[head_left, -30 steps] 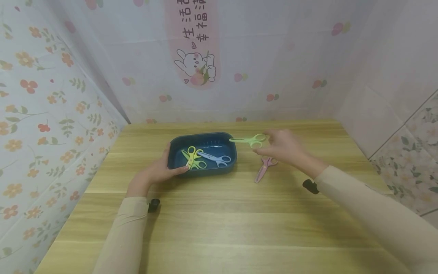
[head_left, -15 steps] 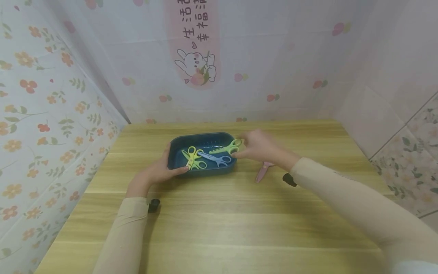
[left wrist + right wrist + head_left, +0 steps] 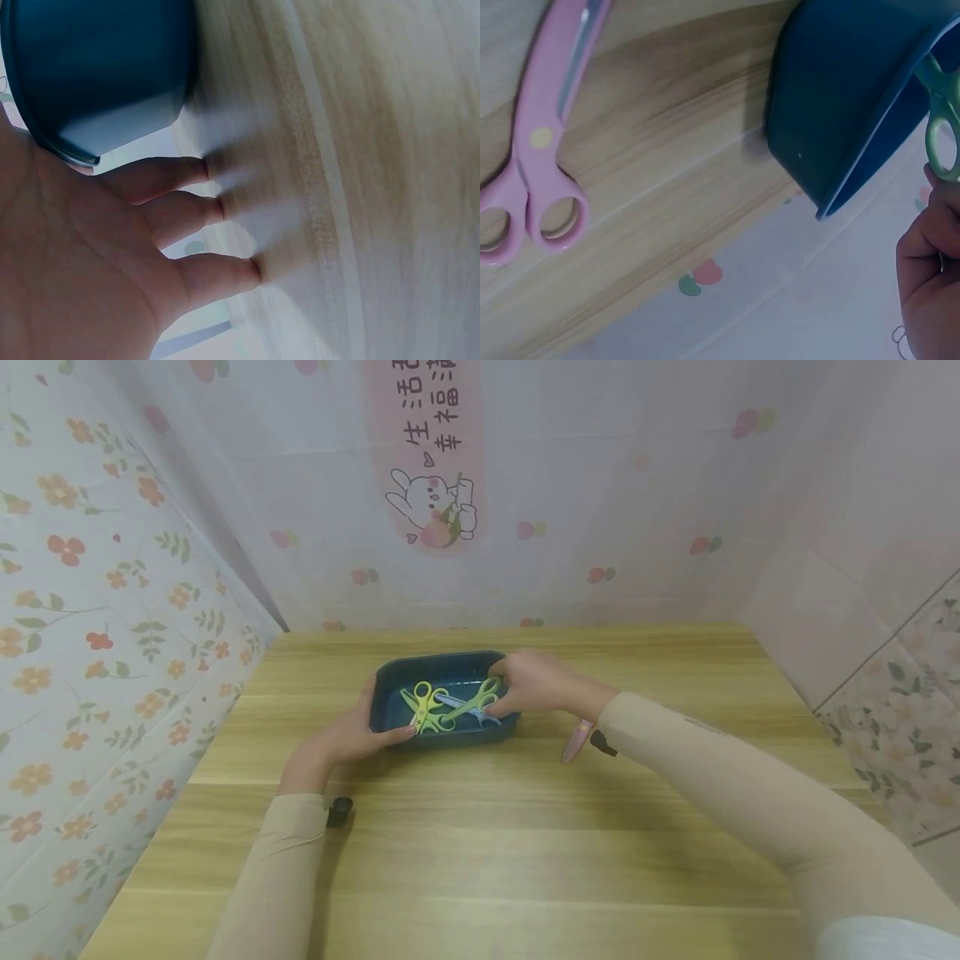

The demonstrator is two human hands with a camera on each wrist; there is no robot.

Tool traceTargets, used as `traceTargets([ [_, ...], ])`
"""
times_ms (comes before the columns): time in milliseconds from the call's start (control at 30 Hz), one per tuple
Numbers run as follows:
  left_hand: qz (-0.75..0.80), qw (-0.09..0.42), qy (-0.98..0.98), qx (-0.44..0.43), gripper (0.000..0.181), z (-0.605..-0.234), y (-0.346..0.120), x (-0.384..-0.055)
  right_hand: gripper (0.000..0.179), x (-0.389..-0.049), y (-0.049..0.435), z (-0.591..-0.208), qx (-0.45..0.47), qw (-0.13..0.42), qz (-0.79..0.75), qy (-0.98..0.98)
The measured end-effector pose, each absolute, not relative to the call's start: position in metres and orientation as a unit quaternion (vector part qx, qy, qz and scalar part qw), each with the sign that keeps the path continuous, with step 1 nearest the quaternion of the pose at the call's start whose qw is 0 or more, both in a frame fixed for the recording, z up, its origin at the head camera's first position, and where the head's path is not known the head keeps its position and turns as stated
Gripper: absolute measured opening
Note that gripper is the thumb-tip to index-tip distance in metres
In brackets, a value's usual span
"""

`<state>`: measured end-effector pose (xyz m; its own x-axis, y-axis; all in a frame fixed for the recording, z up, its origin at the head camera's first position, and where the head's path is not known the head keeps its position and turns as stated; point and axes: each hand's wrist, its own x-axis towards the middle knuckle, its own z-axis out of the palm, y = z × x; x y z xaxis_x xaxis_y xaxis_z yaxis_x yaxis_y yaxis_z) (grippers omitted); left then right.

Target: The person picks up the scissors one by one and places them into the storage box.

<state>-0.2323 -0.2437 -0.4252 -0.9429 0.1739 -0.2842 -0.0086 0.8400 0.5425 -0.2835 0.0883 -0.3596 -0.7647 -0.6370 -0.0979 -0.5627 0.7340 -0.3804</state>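
My left hand (image 3: 341,739) holds the left end of a dark blue plastic bin (image 3: 468,740), thumb over its front rim. In the left wrist view, several fingertips (image 3: 244,274) of that hand meet the tabletop beside the bin wall. Above the bin's right side, my right hand (image 3: 536,683) pinches light green scissors (image 3: 480,697) by the handles, blades slanting down to the left. Inside lie yellow scissors (image 3: 422,700) crossed with another green pair (image 3: 435,723), and blue scissors (image 3: 448,700) partly covered by the held pair. Pink scissors (image 3: 536,142) lie on the table right of the bin.
The wood-grain table (image 3: 450,860) extends toward me in front of the bin. A printed white curtain (image 3: 600,485) hangs along the back edge, and a floral one (image 3: 97,610) on the left. A black wrist device (image 3: 603,743) overlaps the pink scissors in the head view.
My right hand has carried the green scissors leftward from beside the bin to over its inside, and their blades now tilt downward. The left hand stays on the bin.
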Motion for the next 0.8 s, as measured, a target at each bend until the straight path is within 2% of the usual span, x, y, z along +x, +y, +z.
traceTargets([
  [333, 0.287, 0.165, 0.943, 0.040, 0.138, -0.426, -0.245, -0.232, 0.074, -0.309, 0.082, -0.364, -0.371, 0.149, -0.152, 0.904],
  [800, 0.276, 0.157, 0.947, 0.045, 0.135, -0.427, -0.245, -0.232, 0.066, -0.340, 0.072, -0.360, -0.404, 0.121, 0.042, 0.905],
])
